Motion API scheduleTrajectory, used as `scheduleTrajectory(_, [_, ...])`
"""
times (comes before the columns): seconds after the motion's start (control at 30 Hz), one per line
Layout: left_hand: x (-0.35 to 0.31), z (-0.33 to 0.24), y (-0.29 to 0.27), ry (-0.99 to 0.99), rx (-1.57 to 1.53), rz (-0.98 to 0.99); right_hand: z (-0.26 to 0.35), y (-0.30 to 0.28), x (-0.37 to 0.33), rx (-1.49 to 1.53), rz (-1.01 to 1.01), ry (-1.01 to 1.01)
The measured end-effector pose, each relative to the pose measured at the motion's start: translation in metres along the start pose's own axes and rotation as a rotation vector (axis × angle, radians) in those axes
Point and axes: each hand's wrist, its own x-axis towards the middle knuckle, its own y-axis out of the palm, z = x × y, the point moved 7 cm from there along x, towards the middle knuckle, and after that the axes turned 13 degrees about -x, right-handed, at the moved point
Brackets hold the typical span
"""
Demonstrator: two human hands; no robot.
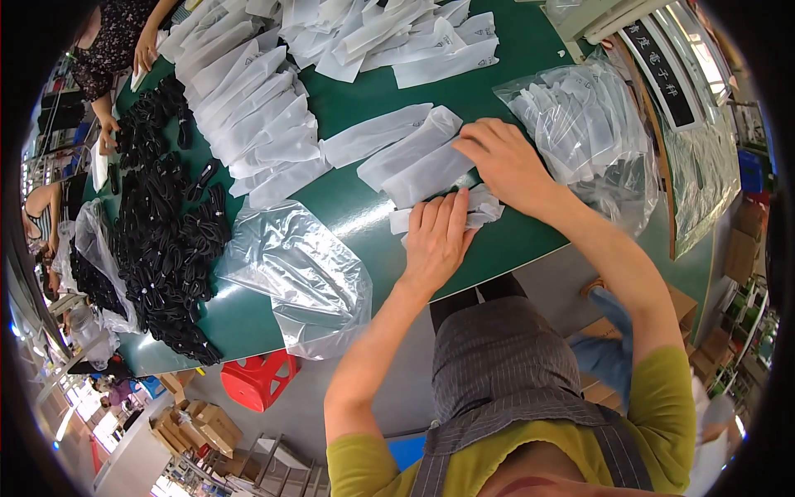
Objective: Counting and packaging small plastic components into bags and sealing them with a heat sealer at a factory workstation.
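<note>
In front of me, several frosted white plastic pouches [411, 157] lie in a small overlapping group on the green table. My left hand [439, 236] presses with closed fingers on the nearest pouch [484, 205], its thumb toward the right side. Just above it, my right hand [507, 166] has its fingers bent and together at the right end of the middle pouch. The thumb of this hand is mostly hidden. What the pouches contain is hard to make out.
Stacked white pouches [257, 124] and a black cable pile [166, 240] cover the left side. A clear bag [302, 273] lies at the near edge; a filled bag [584, 120] sits right. Another person's hand [146, 51] works at far left. A red stool [255, 381] stands below.
</note>
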Motion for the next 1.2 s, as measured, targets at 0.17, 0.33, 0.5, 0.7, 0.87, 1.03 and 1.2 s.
scheduleTrajectory(0.17, [-0.001, -0.018, -0.020, 0.094, 0.140, -0.039, 0.012, 0.030, -0.020, 0.265, 0.483, -0.012])
scheduleTrajectory(0.33, [-0.007, 0.002, -0.016, 0.052, 0.047, -0.030, 0.013, -0.002, 0.022, 0.071, -0.075, -0.044])
scheduleTrajectory(0.5, [-0.002, -0.013, -0.026, 0.041, 0.168, -0.033, 0.017, 0.018, 0.021, -0.104, 0.034, -0.097])
scheduleTrajectory(0.7, [-0.007, 0.002, -0.020, -0.025, 0.126, 0.033, 0.010, 0.023, 0.036, 0.222, 0.218, 0.024])
scheduleTrajectory(0.87, [-0.006, 0.002, -0.022, 0.006, 0.040, 0.026, 0.020, 0.049, 0.075, -0.103, 0.024, -0.093])
scheduleTrajectory(1.03, [0.003, 0.006, -0.044, -0.013, 0.250, 0.016, 0.029, 0.051, 0.026, 0.133, 0.364, -0.156])
scheduleTrajectory(1.2, [0.014, 0.017, -0.035, -0.034, 0.172, 0.000, 0.011, -0.007, -0.014, 0.215, -0.036, 0.184])
